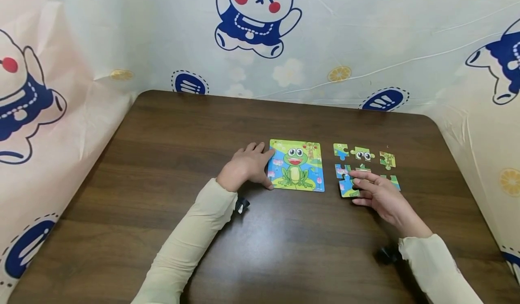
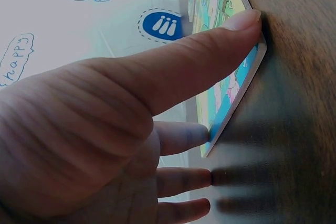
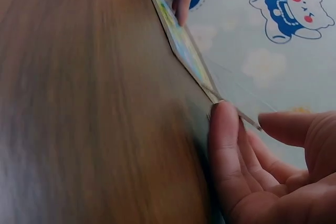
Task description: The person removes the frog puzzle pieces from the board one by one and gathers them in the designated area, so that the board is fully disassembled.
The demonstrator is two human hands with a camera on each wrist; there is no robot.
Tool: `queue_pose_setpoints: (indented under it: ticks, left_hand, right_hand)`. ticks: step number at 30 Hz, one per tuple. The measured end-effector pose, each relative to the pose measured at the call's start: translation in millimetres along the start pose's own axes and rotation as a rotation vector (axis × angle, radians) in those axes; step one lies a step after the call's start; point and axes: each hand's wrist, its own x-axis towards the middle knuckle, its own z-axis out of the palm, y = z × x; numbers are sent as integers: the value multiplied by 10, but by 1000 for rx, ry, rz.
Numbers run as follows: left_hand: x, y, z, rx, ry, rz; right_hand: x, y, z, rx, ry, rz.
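A square frog picture board (image 1: 295, 165) lies flat on the table in the head view. My left hand (image 1: 249, 166) rests at its left edge with fingers spread. In the left wrist view, the thumb (image 2: 210, 59) lies across one corner of the board and a fingertip touches its edge. To the right of the board, my right hand (image 1: 382, 195) pinches a corner puzzle piece (image 1: 347, 188) in blue and green. That piece is tilted, seen thin and edge-on between thumb and fingers in the right wrist view. A blue-and-pink piece (image 1: 340, 170) lies right above it.
Several loose frog puzzle pieces lie around the right hand: the eyes piece (image 1: 363, 154), a green-blue corner piece (image 1: 341, 150) and a tree piece (image 1: 387, 160). Others are partly covered by the hand. A patterned curtain (image 1: 260, 69) surrounds the brown wooden table (image 1: 203, 128).
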Motion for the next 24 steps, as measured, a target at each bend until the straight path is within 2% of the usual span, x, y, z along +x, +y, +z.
queue_pose_setpoints:
  ticks: [4, 10, 24]
  left_hand:
    - [10, -3, -2, 3, -1, 4]
    - [15, 3, 5, -5, -3, 7]
    - [-8, -1, -5, -18, -4, 2]
  right_hand:
    - [-63, 1, -33, -131, -13, -17]
    - [-107, -34, -36, -249, -23, -27]
    - [-151, -66, -65, -277, 35, -47]
